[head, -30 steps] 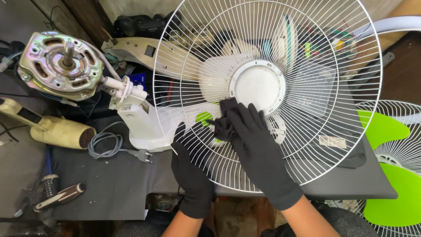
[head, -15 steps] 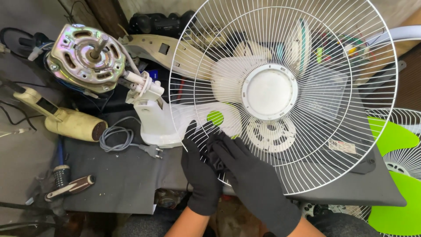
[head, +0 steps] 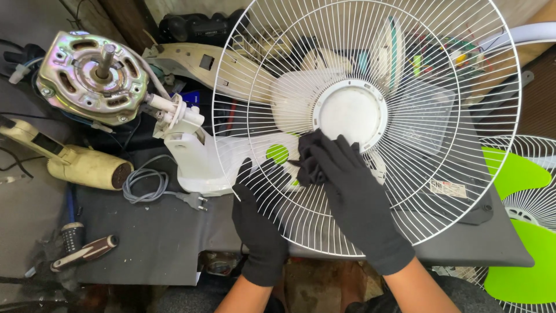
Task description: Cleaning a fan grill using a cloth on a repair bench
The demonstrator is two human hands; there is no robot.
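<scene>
Fan grille [head: 405, 87] face-up; hands on rim.

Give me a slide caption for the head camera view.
Gloved right hand presses a black cloth on a white fan grille; left hand steadies it.

Down we look onto a dark grey desk [head: 145, 237], its front edge running along the lower part of the frame, a matte surface lit evenly from above with soft shadows. Below that edge, at bottom centre, there's a patch of rough brownish floor [head: 313, 284]. Upper left, a dark wooden board [head: 124, 23] leans in at an angle. Along the top edge, a pale wall [head: 191, 7] peeks through. Far right, a strip of brown wooden surface [head: 541, 104] shows.
</scene>
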